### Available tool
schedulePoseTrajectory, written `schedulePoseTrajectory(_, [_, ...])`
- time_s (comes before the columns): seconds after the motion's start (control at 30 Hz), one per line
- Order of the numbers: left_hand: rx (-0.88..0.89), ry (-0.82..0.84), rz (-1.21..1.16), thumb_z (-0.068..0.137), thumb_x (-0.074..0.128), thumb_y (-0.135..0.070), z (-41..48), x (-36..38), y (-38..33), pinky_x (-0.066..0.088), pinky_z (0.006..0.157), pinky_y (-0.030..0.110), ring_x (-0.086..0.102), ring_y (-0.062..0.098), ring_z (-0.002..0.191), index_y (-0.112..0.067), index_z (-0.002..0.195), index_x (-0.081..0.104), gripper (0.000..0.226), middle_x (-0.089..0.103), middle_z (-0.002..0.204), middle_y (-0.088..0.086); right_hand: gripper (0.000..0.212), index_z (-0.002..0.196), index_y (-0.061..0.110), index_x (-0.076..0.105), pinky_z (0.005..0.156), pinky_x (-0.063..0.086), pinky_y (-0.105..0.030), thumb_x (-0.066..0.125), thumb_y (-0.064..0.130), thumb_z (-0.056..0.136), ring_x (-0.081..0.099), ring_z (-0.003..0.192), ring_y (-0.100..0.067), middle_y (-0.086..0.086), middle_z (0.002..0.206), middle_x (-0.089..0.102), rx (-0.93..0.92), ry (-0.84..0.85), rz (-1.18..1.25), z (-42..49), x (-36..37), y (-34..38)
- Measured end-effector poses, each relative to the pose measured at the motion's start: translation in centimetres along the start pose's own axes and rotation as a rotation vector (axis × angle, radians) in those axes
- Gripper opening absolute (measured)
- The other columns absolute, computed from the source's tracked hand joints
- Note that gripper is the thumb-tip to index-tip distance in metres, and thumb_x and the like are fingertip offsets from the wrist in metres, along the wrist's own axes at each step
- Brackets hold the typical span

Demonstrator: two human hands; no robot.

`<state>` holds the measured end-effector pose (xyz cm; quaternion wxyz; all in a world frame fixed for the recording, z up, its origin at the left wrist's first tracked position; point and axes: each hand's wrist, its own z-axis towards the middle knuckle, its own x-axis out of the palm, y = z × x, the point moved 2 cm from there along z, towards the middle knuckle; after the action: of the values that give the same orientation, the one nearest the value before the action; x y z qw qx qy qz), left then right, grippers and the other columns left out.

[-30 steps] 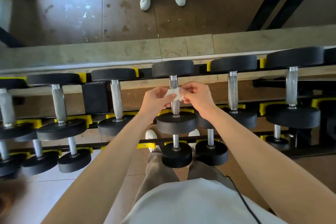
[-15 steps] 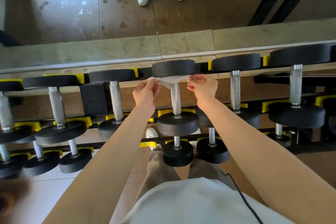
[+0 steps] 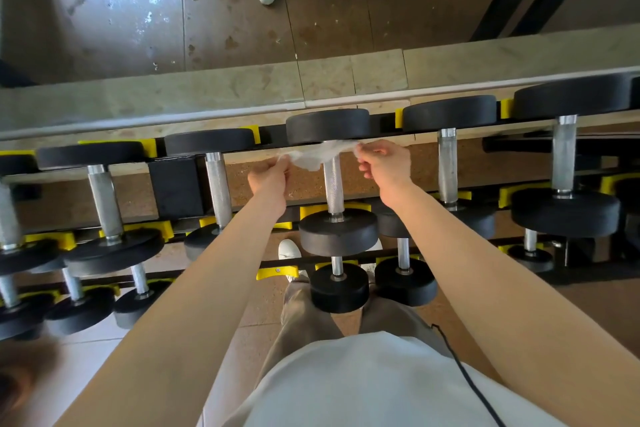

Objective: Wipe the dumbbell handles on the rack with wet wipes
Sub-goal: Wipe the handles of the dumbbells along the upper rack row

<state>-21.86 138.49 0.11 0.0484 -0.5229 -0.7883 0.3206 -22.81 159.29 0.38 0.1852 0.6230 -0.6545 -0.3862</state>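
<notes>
From the head camera, the left hand [image 3: 269, 180] and the right hand [image 3: 383, 163] each pinch one end of a white wet wipe [image 3: 317, 156]. The wipe is stretched out across the far end of a shiny dumbbell handle [image 3: 333, 187], just under its far black weight. That dumbbell sits on the top row of the rack [image 3: 175, 185], right in front of the person.

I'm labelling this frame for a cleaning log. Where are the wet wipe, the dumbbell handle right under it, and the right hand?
wet wipe [image 3: 313, 157], head view, on its sagging middle.
dumbbell handle [image 3: 333, 189], head view, on the knurled mid-bar.
right hand [image 3: 388, 166], head view, on the back of the hand.
</notes>
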Motion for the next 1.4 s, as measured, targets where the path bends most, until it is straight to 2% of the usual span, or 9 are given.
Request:
schedulePoseTrajectory(0.13, [0.129,0.295,0.182,0.089,0.077,-0.024,-1.2,0.5,0.8,0.05,0.062,0.023,0.058,0.016,0.068,-0.013,0.099,0.071,0.017,0.07,0.084,0.007,0.012,0.097,0.011,0.068,0.055,0.05,-0.019,0.071,0.022,0.092,0.062,0.064,-0.01,-0.007,0.086,0.07,0.133,-0.235,0.068,1.0,-2.6,-1.7])
schedulePoseTrajectory(0.33, [0.023,-0.091,0.163,0.091,0.074,-0.015,0.8,-2.9,2.6,0.062,0.078,0.031,0.073,0.021,0.09,-0.017,0.089,0.059,0.015,0.071,0.103,0.011,0.008,0.092,0.015,0.068,0.064,0.055,-0.022,0.074,0.02,0.088,0.066,0.073,-0.011,-0.006,0.09,0.072,0.073,0.267,-0.18,-1.3,-0.8,-1.8])
schedulePoseTrajectory(0.47, [0.097,0.048,0.398,0.086,0.079,-0.018,0.4,-2.9,2.8,0.062,0.088,0.041,0.075,0.027,0.09,-0.014,0.077,0.067,0.015,0.075,0.089,0.012,0.005,0.089,0.015,0.067,0.065,0.052,-0.023,0.071,0.018,0.09,0.062,0.078,-0.013,-0.003,0.09,0.068,0.09,0.174,-0.236,-1.0,-3.0,-2.9])
schedulePoseTrajectory(0.6, [0.259,0.133,0.752,0.083,0.08,-0.026,-0.8,-2.7,2.9,0.056,0.067,0.028,0.069,0.02,0.08,-0.015,0.069,0.067,0.022,0.071,0.078,0.005,0.01,0.079,0.01,0.066,0.072,0.052,-0.03,0.068,0.013,0.087,0.059,0.077,-0.016,-0.003,0.079,0.062,0.034,0.032,-0.304,-1.4,-3.8,-3.6])
schedulePoseTrajectory(0.67, [0.345,0.049,0.849,0.084,0.077,-0.026,-0.9,-3.5,2.7,0.041,0.055,0.022,0.06,0.016,0.075,-0.014,0.069,0.066,0.022,0.065,0.073,0.001,0.02,0.066,0.013,0.059,0.068,0.045,-0.025,0.067,0.009,0.084,0.054,0.07,-0.014,-0.003,0.069,0.057,-0.039,0.087,-0.382,-2.4,-2.5,-3.0])
schedulePoseTrajectory(0.77, [0.396,-0.015,0.902,0.085,0.076,-0.023,-0.6,-4.4,2.3,0.039,0.056,0.02,0.061,0.016,0.082,-0.014,0.084,0.072,0.01,0.066,0.084,0.0,0.025,0.064,0.015,0.053,0.074,0.049,-0.028,0.068,0.004,0.081,0.053,0.071,-0.014,-0.003,0.071,0.055,-0.058,0.215,-0.495,-3.4,-1.5,-2.8])
schedulePoseTrajectory(0.97, [0.502,0.411,1.056,0.087,0.077,-0.015,-2.0,-2.4,3.8,0.048,0.072,0.018,0.064,0.007,0.091,-0.025,0.092,0.07,0.013,0.068,0.096,-0.01,0.02,0.083,0.017,0.06,0.071,0.043,-0.026,0.07,0.0,0.082,0.057,0.081,-0.016,-0.002,0.088,0.061,-0.172,0.264,-0.833,-2.2,-4.3,-3.4])
schedulePoseTrajectory(1.17, [0.591,0.04,1.315,0.097,0.062,-0.022,-0.8,-4.6,3.8,0.046,0.063,0.028,0.06,0.017,0.08,-0.022,0.107,0.073,0.014,0.068,0.096,0.0,0.014,0.095,0.019,0.073,0.091,0.051,-0.03,0.066,0.008,0.091,0.062,0.097,-0.014,0.001,0.104,0.068,-0.295,0.455,-0.947,-3.4,-0.1,-3.1])
schedulePoseTrajectory(1.4, [0.689,0.36,1.002,0.096,0.068,-0.026,-2.8,-2.2,4.0,0.046,0.072,0.019,0.066,0.013,0.099,-0.019,0.112,0.074,0.019,0.073,0.109,-0.002,0.014,0.104,0.014,0.073,0.081,0.05,-0.026,0.066,0.01,0.092,0.065,0.097,-0.016,-0.005,0.112,0.071,-0.185,0.057,-0.936,-1.5,-3.7,-3.9])
